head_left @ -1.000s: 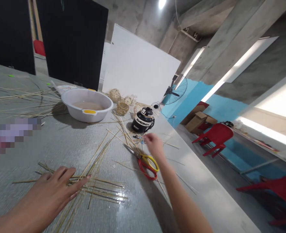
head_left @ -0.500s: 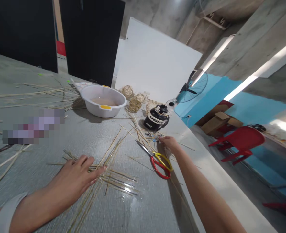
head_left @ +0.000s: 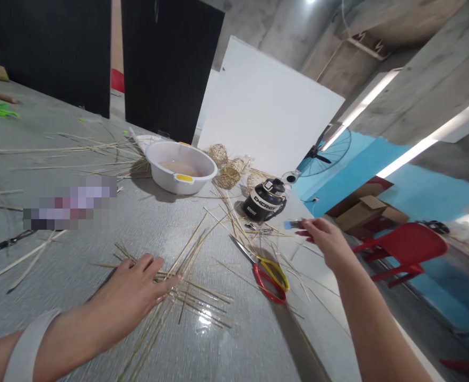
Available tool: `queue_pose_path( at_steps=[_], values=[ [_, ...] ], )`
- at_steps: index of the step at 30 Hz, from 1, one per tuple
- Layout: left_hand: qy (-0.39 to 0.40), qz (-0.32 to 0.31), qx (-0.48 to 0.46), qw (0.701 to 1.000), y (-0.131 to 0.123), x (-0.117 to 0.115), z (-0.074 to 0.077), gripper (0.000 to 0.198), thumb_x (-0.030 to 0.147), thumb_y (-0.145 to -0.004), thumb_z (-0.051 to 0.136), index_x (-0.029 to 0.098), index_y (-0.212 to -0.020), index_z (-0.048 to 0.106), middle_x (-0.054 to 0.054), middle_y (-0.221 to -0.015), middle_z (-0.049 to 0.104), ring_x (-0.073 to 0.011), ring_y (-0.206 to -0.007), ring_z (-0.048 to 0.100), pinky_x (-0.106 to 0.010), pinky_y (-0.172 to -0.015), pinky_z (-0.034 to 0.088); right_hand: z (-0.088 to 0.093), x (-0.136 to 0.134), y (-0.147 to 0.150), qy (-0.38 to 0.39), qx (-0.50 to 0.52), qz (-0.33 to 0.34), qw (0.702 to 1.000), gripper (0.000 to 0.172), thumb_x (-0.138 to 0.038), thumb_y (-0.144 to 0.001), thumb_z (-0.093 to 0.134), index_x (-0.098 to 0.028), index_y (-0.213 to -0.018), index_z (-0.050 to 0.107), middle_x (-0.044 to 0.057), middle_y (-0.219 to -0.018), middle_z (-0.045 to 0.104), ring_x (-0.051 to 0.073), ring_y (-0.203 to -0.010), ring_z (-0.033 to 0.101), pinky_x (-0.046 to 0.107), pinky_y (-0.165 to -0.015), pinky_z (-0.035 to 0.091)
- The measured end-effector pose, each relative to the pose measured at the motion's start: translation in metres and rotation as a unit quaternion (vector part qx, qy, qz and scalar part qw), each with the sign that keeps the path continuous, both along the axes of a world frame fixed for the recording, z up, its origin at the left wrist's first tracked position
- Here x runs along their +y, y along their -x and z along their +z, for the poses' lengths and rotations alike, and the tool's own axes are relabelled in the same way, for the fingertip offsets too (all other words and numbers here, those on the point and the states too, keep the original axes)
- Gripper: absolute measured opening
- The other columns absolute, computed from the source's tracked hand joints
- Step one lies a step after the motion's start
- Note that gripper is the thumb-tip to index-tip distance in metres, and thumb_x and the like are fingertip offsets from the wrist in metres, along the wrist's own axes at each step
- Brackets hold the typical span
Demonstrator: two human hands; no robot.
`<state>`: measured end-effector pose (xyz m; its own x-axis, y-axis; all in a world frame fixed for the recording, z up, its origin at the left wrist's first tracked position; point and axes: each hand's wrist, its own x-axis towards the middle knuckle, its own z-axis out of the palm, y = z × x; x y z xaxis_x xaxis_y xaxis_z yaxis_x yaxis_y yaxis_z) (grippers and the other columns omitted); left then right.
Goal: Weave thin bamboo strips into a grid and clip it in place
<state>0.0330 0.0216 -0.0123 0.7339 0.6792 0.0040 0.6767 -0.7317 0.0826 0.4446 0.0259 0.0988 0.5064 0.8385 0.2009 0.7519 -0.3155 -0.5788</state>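
My left hand (head_left: pixel 139 286) lies spread over crossed bamboo strips (head_left: pixel 202 297) on the wet grey table, pressing on them where they cross. Under the palm, part of the weave is hidden. Raised above the table's right side, my right hand (head_left: pixel 324 239) pinches a small blue and dark piece (head_left: pixel 293 225), whose kind is too small to make out. Between the hands lie scissors (head_left: pixel 263 270) with one red and one yellow handle, blades slightly apart. Small shiny metal pieces (head_left: pixel 257 228) rest beyond the scissors, near the black bottle.
A white basin (head_left: pixel 182 183) of water stands at the back, beside woven bamboo balls (head_left: pixel 229 178). To their right is a black bottle (head_left: pixel 264 200) with its lid open. Loose strips (head_left: pixel 79 151) lie at left, near a blurred-out patch (head_left: pixel 73 204). A red chair (head_left: pixel 411 246) stands off the table.
My right hand has lifted from the small metal pieces and moved right, carrying the blue and dark piece. My left hand stays on the strips. The view has shifted slightly.
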Motion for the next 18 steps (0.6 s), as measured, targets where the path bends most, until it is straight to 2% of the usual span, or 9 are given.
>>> queue_pose_path(
  at_steps=[2,5,8,10,13,18],
  values=[
    [0.0,0.005,0.0,1.0,0.0,-0.001,0.0,0.055,0.011,-0.085,0.051,0.043,-0.13,0.051,-0.009,-0.108,0.059,-0.0312,-0.101,0.053,-0.044,-0.077,0.045,-0.011,-0.003,0.028,0.04,0.094,0.062,0.993,0.024,-0.042,-0.082,0.056,-0.019,-0.077,0.056,0.008,-0.082,0.069,0.02,-0.08,0.067,0.027,-0.062,0.047],
    [-0.001,0.012,-0.006,1.0,0.0,-0.002,-0.002,0.052,0.015,-0.087,0.05,0.043,-0.13,0.051,-0.009,-0.11,0.058,-0.0298,-0.101,0.053,-0.042,-0.079,0.044,-0.042,-0.005,0.076,0.097,0.209,0.13,0.964,0.027,-0.046,-0.076,0.063,-0.019,-0.074,0.058,0.004,-0.074,0.067,0.018,-0.071,0.066,0.027,-0.062,0.049],
    [-0.007,0.008,-0.009,1.0,0.001,-0.001,-0.004,0.052,0.016,-0.087,0.051,0.043,-0.131,0.05,-0.009,-0.11,0.058,-0.0287,-0.1,0.053,-0.041,-0.079,0.044,-0.072,-0.002,0.112,0.138,0.296,0.168,0.93,0.021,-0.039,-0.076,0.066,-0.02,-0.083,0.06,0.001,-0.074,0.067,0.017,-0.069,0.066,0.031,-0.067,0.053],
    [-0.011,0.003,-0.004,1.0,0.001,-0.001,-0.004,0.053,0.015,-0.087,0.051,0.044,-0.132,0.049,-0.008,-0.11,0.059,-0.0286,-0.1,0.053,-0.041,-0.079,0.044,-0.084,0.003,0.126,0.156,0.332,0.177,0.913,0.017,-0.036,-0.077,0.066,-0.02,-0.079,0.062,0.001,-0.071,0.066,0.016,-0.068,0.066,0.032,-0.07,0.054],
    [-0.011,-0.003,0.015,1.0,0.001,-0.001,-0.002,0.054,0.013,-0.087,0.048,0.043,-0.133,0.048,-0.009,-0.113,0.058,-0.0302,-0.101,0.054,-0.044,-0.078,0.045,-0.09,0.011,0.134,0.181,0.367,0.188,0.893,0.018,-0.034,-0.078,0.066,-0.018,-0.071,0.063,0.0,-0.066,0.065,0.014,-0.064,0.064,0.031,-0.074,0.054],
    [-0.008,-0.005,0.013,1.0,0.0,-0.002,0.003,0.055,0.011,-0.087,0.046,0.042,-0.133,0.048,-0.01,-0.111,0.06,-0.0331,-0.099,0.056,-0.048,-0.074,0.047,-0.086,0.015,0.14,0.198,0.406,0.218,0.865,0.016,-0.031,-0.075,0.07,-0.016,-0.075,0.066,0.0,-0.072,0.066,0.013,-0.068,0.063,0.03,-0.078,0.053]
  ],
)
